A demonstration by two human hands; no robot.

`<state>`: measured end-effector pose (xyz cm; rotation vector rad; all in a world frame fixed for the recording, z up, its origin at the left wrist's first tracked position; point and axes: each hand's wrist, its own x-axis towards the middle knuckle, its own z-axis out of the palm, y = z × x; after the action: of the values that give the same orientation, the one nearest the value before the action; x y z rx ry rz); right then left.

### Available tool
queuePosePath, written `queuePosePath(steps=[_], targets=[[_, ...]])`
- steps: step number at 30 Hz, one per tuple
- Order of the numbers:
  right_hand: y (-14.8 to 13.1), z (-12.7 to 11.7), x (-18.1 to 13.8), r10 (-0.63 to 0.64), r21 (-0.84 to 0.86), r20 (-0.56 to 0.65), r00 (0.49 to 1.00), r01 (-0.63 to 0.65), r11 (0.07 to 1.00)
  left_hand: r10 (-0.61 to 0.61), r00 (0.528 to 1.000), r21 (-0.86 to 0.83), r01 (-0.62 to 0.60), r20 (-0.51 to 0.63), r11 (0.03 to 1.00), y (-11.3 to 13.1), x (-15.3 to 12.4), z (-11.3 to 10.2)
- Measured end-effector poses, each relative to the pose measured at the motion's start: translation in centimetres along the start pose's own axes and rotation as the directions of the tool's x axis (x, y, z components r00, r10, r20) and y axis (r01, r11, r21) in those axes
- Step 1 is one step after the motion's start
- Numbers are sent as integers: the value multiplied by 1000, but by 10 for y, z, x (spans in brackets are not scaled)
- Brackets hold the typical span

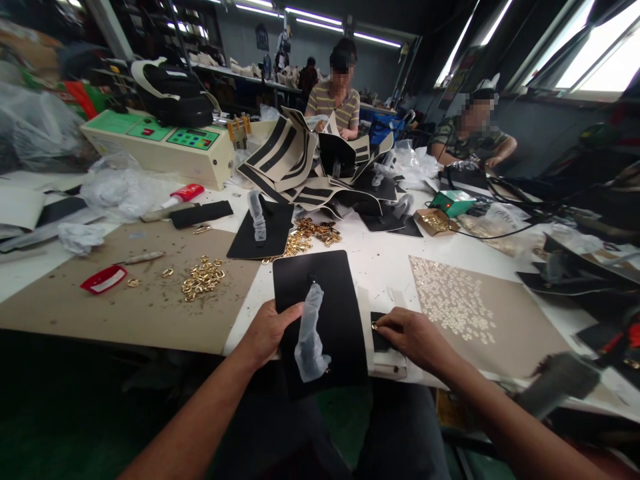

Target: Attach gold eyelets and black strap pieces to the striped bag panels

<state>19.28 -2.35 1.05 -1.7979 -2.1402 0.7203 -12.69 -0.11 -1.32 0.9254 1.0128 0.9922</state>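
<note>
"Where's the gold fitting (374,325)?"
"Just right of the black panel (345,300), pinched in the fingertips of the right hand (413,333)."
"And the left hand (264,333)?"
"Gripping the panel's left edge (its wrapped handle (311,330) runs lengthwise)."

No lettering or numbers could be read: any marks on the green panels (107,121) of the machine (175,162), red-and-white bottle (187,193) and white label (110,281) were too small or blurred.
</note>
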Motion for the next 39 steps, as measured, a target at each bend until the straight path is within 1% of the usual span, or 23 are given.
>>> queuePosePath(steps=[3,6,10,12,18,25,28,31,34,39], targets=[[-3,-3,2,24,11,20,999,-25,1000,-14,1000,9,14,1,1000,-1,1,-1],[-6,-9,6,50,-15,50,997,-50,999,-15,1000,15,15,-12,1000,-2,2,-1],[-5,-14,10,14,-3,105,994,-14,1000,17,1000,8,-17,-12,1000,-4,3,-1],[-4,-13,11,-6,-10,94,996,6,1000,18,1000,7,-18,-10,1000,-5,3,-2],[-4,-4,5,-73,-48,-1,997,73,996,-11,1000,3,11,-12,1000,-2,2,0],[-8,-4,1,-43,-53,-20,999,42,998,16,1000,-15,-16,-7,1000,9,-3,11],[-5,-2,-1,-57,-8,-50,997,57,998,27,999,3,-27,-18,1000,13,-14,15],[1,4,-4,-71,22,-79,994,73,997,57,997,7,-57,-41,998,14,-35,20],[4,9,-6,-87,7,-86,992,88,996,111,992,4,-111,-53,994,13,-61,24],[0,8,-4,-88,-54,-74,993,84,995,127,991,31,-126,-34,992,15,-91,25]])
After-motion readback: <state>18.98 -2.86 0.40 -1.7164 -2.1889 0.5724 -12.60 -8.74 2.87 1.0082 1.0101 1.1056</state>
